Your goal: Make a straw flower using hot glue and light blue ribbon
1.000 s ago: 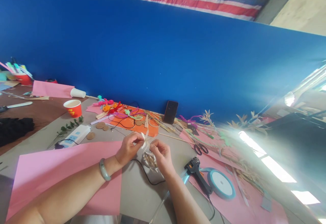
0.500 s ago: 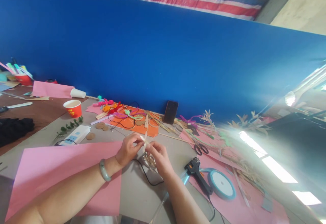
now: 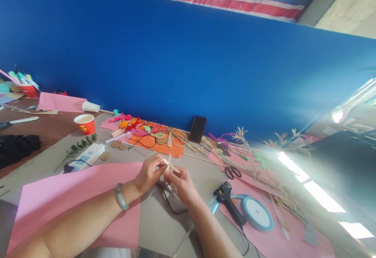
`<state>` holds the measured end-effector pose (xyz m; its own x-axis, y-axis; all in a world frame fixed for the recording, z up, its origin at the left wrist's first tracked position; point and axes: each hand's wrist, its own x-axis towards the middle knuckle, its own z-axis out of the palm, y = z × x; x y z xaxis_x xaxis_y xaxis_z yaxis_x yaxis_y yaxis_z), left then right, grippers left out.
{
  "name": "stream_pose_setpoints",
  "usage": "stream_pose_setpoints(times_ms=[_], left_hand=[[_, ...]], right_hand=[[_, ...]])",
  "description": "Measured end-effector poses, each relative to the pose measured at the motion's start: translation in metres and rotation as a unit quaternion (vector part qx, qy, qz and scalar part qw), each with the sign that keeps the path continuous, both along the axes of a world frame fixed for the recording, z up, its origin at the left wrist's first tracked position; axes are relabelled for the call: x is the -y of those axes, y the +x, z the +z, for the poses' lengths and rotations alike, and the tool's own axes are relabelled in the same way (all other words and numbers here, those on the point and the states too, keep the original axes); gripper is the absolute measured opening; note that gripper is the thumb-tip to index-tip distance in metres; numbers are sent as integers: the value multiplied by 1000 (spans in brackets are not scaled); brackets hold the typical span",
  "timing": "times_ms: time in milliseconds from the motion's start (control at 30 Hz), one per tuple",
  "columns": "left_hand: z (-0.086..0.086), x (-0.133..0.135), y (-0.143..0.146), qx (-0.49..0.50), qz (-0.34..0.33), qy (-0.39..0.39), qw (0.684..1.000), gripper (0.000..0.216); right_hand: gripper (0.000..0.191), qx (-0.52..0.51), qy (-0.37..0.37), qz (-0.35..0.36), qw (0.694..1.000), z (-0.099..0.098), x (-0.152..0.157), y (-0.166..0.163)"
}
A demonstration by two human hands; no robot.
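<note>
My left hand [image 3: 149, 173] and my right hand [image 3: 179, 181] meet over the grey table, fingers pinched together on a small pale strip piece [image 3: 170, 165] held between them. A green bangle [image 3: 120, 196] circles my left wrist. Just under the hands sits a small round container [image 3: 171, 188], mostly hidden by my right hand. A thin black cord [image 3: 168, 205] curls on the table below it. A large pink paper sheet [image 3: 67, 199] lies under my left forearm.
A black glue gun [image 3: 228, 200] and a blue ribbon spool [image 3: 256, 213] lie to the right, scissors [image 3: 232, 171] beyond them. A phone [image 3: 197, 129] leans on the blue wall. A red paper cup [image 3: 84, 123], a power strip [image 3: 85, 156], an orange sheet [image 3: 152, 140] with craft scraps sit further back.
My right hand has moved left and up to meet the left hand. Both hands have closed in on the pale strip piece, covering the round container more.
</note>
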<state>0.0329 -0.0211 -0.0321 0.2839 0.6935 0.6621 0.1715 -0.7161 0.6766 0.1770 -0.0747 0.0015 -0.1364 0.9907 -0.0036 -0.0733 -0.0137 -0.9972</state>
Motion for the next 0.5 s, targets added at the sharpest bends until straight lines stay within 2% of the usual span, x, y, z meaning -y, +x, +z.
stream_pose_setpoints(times_ms=[133,200,367,500], left_hand=[[-1,0,2,10,-6,-19,1000,11],[0,-1,3,24,-3,-38,999,12],[2,-1,4,49,-23,-87,995,13],[1,0,5,52,-42,-94,993,10]], right_hand=[[39,17,13,19,1000,1,1,0],[41,31,26,3,999,2,1,2],[46,62,103,-117,986,3,-1,13],[37,77,160,-186,966,4,-3,21]])
